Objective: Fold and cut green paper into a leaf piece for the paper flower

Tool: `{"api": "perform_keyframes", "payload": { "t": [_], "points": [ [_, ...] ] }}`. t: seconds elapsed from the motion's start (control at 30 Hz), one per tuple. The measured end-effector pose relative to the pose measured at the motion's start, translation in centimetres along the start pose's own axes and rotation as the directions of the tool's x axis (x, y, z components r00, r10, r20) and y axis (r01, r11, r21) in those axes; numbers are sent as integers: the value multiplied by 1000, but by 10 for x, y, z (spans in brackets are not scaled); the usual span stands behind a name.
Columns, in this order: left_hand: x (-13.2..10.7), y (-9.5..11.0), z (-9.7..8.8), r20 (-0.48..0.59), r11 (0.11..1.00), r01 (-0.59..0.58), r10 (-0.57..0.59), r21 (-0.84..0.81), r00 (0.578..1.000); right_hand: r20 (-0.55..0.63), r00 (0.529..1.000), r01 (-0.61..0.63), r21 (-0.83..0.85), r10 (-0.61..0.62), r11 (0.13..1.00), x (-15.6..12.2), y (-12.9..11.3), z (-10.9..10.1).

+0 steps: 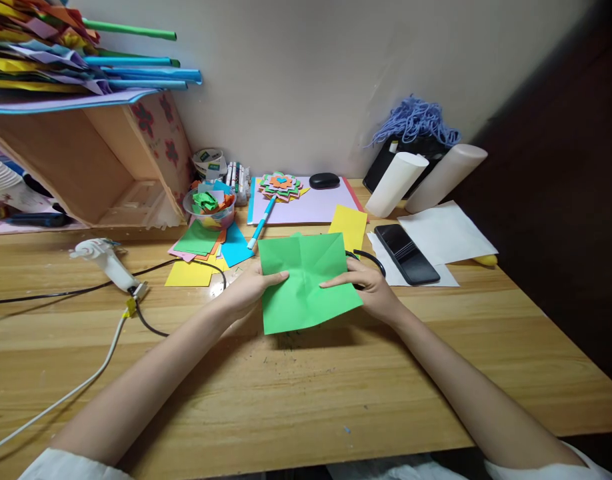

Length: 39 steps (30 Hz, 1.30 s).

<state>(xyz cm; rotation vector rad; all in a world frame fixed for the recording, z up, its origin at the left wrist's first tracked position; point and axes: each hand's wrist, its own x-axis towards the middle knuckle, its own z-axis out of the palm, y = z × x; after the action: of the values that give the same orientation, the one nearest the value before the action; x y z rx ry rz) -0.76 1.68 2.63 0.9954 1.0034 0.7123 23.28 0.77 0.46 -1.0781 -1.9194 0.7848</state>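
Note:
A square sheet of green paper (306, 283) with crease lines across it is held just above the wooden desk (306, 393), in the middle. My left hand (249, 293) grips its left edge, thumb on top. My right hand (371, 290) pinches its right edge, thumb on the sheet and fingers behind. Both hands are closed on the paper.
Behind the sheet lie a yellow paper (350, 225), coloured paper squares (201, 257), a blue pen (262, 223), a layered paper flower (281, 187) on a lilac sheet, and a bowl of scraps (210, 205). A phone (406, 253) lies at right, a glue gun (106, 260) with cables at left.

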Motion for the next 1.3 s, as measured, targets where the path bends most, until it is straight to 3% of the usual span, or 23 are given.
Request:
{"api": "perform_keyframes", "payload": {
  "t": [0.2, 0.37, 0.43, 0.6, 0.73, 0.83, 0.93, 1.03, 1.1, 1.2, 1.3],
  "points": [
    [1, 2, -1, 35, 998, -59, 58, 16, 998, -49, 998, -17, 245, 30, 969, 6, -2, 1],
    [-3, 6, 5, 226, 998, -38, 50, -55, 973, -99, 971, -166, 364, 215, 917, 5, -6, 8],
    [-3, 7, 6, 257, 995, -28, 53, -99, 965, -126, 948, -227, 375, 292, 899, 3, -7, 10],
    [-5, 7, 10, 202, 962, -107, 160, -251, 966, -229, 893, -286, 374, 386, 882, 3, -10, 12],
    [-7, 7, 17, 5, 969, -246, 246, -15, 969, -278, 882, -276, 349, 380, 896, 3, -9, 14],
    [-4, 3, 22, -140, 956, -272, 286, 111, 948, -276, 887, -273, 335, 371, 902, 1, -9, 16],
    [-1, -2, 22, -209, 919, -387, 393, 74, 895, -296, 872, -281, 349, 389, 894, 1, -10, 16],
    [-1, -4, 22, -299, 853, -497, 521, 158, 800, -338, 843, -281, 390, 419, 877, 1, -10, 16],
    [-2, -3, 22, -265, 826, -496, 559, 269, 786, -365, 828, -271, 402, 425, 874, 2, -9, 17],
    [-3, 0, 20, -177, 787, -449, 557, 423, 811, -388, 830, -247, 387, 400, 888, 1, -9, 17],
    [-2, 2, 17, -159, 757, -453, 578, 470, 800, -413, 829, -216, 386, 377, 897, 0, -6, 16]
  ]
}}
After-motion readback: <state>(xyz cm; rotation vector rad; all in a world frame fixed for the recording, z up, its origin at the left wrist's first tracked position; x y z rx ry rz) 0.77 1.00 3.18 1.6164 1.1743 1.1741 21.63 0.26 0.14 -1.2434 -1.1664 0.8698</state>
